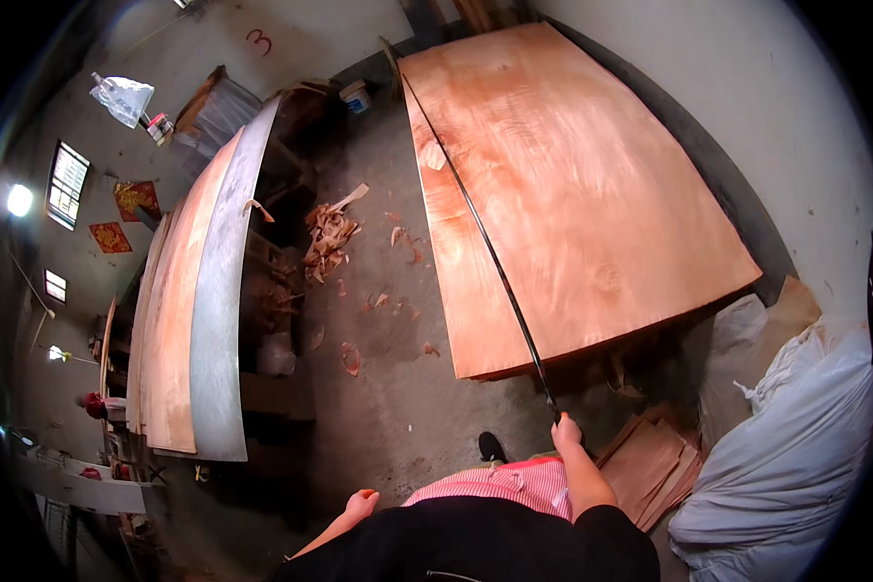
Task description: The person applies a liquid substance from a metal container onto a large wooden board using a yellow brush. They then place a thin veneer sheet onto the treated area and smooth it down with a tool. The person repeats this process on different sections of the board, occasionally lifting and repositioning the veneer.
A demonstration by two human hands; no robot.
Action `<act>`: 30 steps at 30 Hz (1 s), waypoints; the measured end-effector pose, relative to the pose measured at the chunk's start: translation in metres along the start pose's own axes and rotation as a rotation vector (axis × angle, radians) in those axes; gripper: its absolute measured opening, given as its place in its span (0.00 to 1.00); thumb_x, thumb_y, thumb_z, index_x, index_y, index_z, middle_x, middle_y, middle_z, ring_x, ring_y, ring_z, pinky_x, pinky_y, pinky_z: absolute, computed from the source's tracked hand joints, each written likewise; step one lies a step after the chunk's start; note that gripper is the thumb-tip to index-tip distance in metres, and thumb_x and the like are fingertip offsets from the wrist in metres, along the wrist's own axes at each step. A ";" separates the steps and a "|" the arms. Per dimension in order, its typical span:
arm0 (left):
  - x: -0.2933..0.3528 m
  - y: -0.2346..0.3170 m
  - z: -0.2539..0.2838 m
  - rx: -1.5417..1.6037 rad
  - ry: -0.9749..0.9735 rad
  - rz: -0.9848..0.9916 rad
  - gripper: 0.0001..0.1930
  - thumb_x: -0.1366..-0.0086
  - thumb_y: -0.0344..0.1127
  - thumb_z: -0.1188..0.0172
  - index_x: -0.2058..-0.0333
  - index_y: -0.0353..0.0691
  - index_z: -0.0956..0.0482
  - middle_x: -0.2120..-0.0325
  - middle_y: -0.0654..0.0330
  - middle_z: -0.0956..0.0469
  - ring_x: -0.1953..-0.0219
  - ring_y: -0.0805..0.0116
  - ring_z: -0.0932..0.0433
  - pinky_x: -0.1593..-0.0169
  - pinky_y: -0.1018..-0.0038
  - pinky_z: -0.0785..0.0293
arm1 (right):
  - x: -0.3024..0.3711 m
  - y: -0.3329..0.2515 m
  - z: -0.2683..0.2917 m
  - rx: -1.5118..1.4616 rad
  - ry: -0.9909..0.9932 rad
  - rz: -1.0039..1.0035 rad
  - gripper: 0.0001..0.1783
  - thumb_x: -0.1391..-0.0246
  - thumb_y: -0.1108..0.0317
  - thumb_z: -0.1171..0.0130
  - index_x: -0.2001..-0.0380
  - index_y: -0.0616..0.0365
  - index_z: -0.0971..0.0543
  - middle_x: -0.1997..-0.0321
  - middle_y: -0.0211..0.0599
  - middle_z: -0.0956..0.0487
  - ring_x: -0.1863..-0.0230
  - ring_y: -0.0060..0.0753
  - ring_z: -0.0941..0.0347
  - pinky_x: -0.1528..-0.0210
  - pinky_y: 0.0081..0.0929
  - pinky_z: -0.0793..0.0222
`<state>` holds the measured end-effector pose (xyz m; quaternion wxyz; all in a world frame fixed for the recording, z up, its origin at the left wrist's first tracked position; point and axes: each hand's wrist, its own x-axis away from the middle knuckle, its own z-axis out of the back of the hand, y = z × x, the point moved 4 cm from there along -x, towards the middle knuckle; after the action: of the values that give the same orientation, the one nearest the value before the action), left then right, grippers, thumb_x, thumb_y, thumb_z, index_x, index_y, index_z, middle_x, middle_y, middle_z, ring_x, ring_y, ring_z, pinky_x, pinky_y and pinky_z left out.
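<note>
My right hand [566,431] is closed round the near end of a long thin dark rod [495,257]. The rod slants away to the far left, across a large stack of reddish wood veneer sheets [592,194], and reaches the stack's far left corner. A small pale patch [434,155] shows on the top sheet beside the rod. Low at my left side hangs my left hand [362,502], its fingers curled in and nothing visible in them. It touches no sheet or bench.
On the left stands a bench with a grey metal-like sheet [225,320] and wood sheets [177,339]. Veneer scraps [330,238] lie heaped on the floor between. Wood pieces [650,466] and a stuffed white sack [795,456] sit at near right. A bucket [355,96] stands far back.
</note>
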<state>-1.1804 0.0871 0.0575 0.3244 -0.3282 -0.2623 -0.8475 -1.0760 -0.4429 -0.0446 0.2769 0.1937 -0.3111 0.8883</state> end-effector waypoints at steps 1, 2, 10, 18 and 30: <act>0.002 0.002 0.003 -0.003 0.009 -0.050 0.19 0.48 0.45 0.50 0.62 0.36 0.27 0.66 0.53 0.26 0.60 0.60 0.28 0.57 0.72 0.34 | 0.003 -0.008 0.007 -0.031 0.044 -0.010 0.16 0.58 0.61 0.47 0.67 0.58 0.31 0.71 0.50 0.26 0.67 0.48 0.29 0.64 0.37 0.33; 0.000 0.012 0.004 -0.006 0.010 -0.089 0.19 0.47 0.45 0.50 0.63 0.36 0.27 0.66 0.53 0.26 0.61 0.61 0.28 0.57 0.72 0.34 | 0.007 -0.013 0.015 -0.057 0.070 -0.019 0.17 0.58 0.59 0.48 0.66 0.58 0.30 0.71 0.50 0.26 0.67 0.48 0.29 0.64 0.37 0.33; 0.002 0.095 -0.022 0.012 -0.004 -0.242 0.20 0.48 0.45 0.49 0.63 0.35 0.27 0.68 0.54 0.25 0.63 0.64 0.27 0.58 0.73 0.34 | 0.056 0.087 0.081 -0.106 0.273 -0.154 0.21 0.55 0.48 0.52 0.67 0.54 0.27 0.71 0.48 0.26 0.66 0.50 0.30 0.65 0.39 0.35; 0.022 0.156 -0.063 -0.002 -0.087 -0.320 0.20 0.47 0.44 0.48 0.62 0.34 0.29 0.67 0.54 0.25 0.63 0.65 0.27 0.59 0.75 0.33 | 0.145 0.256 0.138 0.025 0.324 -0.483 0.18 0.53 0.50 0.55 0.70 0.54 0.28 0.72 0.49 0.26 0.66 0.51 0.31 0.65 0.40 0.37; 0.051 0.144 -0.135 0.080 -0.070 -0.302 0.19 0.47 0.45 0.49 0.62 0.36 0.28 0.65 0.54 0.26 0.61 0.64 0.28 0.57 0.73 0.34 | 0.059 0.221 0.243 0.042 0.341 -0.412 0.25 0.50 0.47 0.61 0.67 0.59 0.29 0.63 0.52 0.28 0.59 0.52 0.33 0.58 0.41 0.38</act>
<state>-1.1578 -0.1147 0.0407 0.1965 -0.3013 -0.3533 -0.8636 -1.2153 -0.7255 0.0649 0.4961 0.1061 -0.1955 0.8393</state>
